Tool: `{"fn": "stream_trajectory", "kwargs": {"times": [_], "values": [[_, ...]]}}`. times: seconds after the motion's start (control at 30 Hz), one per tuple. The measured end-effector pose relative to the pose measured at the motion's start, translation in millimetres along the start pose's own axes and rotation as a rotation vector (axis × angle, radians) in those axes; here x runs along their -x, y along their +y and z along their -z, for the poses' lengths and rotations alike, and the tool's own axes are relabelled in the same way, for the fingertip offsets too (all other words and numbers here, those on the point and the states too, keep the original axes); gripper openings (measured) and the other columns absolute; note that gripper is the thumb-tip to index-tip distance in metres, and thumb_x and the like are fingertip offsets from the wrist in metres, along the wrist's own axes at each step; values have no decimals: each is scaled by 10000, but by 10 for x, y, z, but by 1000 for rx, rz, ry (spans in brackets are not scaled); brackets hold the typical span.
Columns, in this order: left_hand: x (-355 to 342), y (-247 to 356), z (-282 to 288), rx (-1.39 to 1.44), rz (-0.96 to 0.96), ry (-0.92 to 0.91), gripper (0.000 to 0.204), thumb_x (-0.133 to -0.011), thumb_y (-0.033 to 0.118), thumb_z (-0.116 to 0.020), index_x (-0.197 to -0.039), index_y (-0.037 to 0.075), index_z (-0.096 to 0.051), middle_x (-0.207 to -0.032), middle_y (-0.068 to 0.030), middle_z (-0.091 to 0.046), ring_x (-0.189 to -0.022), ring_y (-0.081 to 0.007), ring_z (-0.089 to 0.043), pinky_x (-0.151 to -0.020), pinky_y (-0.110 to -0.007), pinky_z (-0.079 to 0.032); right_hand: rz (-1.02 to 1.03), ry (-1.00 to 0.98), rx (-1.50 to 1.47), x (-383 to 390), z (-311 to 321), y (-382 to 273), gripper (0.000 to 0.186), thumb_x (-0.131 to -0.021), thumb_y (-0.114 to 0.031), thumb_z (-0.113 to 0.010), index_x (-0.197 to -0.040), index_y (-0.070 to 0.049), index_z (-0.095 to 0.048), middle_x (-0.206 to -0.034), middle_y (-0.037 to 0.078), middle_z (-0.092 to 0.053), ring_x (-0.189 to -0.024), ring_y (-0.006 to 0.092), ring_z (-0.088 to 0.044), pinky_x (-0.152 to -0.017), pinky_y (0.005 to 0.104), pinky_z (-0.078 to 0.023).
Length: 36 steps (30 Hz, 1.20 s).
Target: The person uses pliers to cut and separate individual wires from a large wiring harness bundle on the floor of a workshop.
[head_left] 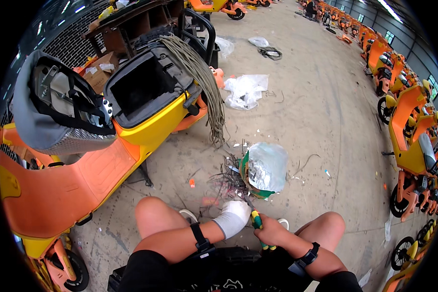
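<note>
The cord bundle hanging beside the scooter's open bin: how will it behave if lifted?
Likely floppy: the bundle curves and hangs down beside the open bin. Probably fairly heavy, given its many strands. Its lower ends hang loose, so they might snag.

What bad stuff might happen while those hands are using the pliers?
The pliers have their tips right beside the gloved left hand, so a slip might pinch a finger. The right hand has no glove, so it could get scraped. And the cables hang loosely down the scooter's side, so a bump might pull them off.
</note>
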<state>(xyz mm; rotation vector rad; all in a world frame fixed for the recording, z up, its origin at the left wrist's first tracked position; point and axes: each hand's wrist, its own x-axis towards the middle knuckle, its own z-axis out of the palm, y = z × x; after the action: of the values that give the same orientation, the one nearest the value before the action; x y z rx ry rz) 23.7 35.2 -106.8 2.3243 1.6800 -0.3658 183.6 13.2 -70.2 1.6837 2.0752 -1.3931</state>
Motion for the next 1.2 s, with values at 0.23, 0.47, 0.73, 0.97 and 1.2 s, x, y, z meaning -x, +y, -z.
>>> {"fn": "stream_trajectory", "kwargs": {"times": [0.23, 0.47, 0.73, 0.97, 1.2], "values": [[180, -480, 536, 181, -363, 19, 282, -902, 209, -522, -922, -7, -704, -866, -167, -710, -743, -297, -706, -653, -394, -569, 244, 163, -96, 154, 185, -121, 668, -781, -105, -612, -1410, -17, -408, -1082, 299, -635, -975, 460, -621, -844, 464, -506], [276, -640, 1100, 1578, -277, -743, 437, -1033, 313, -437, -1189, -54, -617, -964, -166, -716, -792, -236, -706, -714, -325, -569, 659, 414, -173, 186, 386, -84, 647, -751, -1, -603, -1382, -44, -463, -1197, 245, -613, -1063, 425, -615, -897, 412, -505], [394, -485, 760, 2070, -662, -1062, 513, -1054, 337, -364, -1316, -87, -488, -974, -206, -689, -803, -275, -706, -738, -364, -575, 953, 406, -55, 86, 435, 93, 619, -807, -158, -698, -1367, -41, -459, -1325, 161, -588, -1131, 390, -598, -945, 440, -486], [540, -363, 882, 2218, -572, -1156, 478, -1044, 329, -394, -1251, -65, -567, -920, -187, -696, -760, -288, -697, -712, -376, -576, 926, 319, -109, 87, 380, 207, 623, -853, -346, -693, -1346, -28, -483, -1302, 206, -581, -1130, 408, -594, -942, 436, -487], [467, -494, 1042, 1889, -371, -885, 458, -1029, 317, -447, -1180, -92, -585, -941, -235, -702, -759, -293, -703, -675, -347, -571, 755, 291, -231, 154, 448, -2, 628, -759, -50, -669, -1360, -39, -490, -1236, 234, -601, -1097, 419, -604, -944, 428, -487]]}}
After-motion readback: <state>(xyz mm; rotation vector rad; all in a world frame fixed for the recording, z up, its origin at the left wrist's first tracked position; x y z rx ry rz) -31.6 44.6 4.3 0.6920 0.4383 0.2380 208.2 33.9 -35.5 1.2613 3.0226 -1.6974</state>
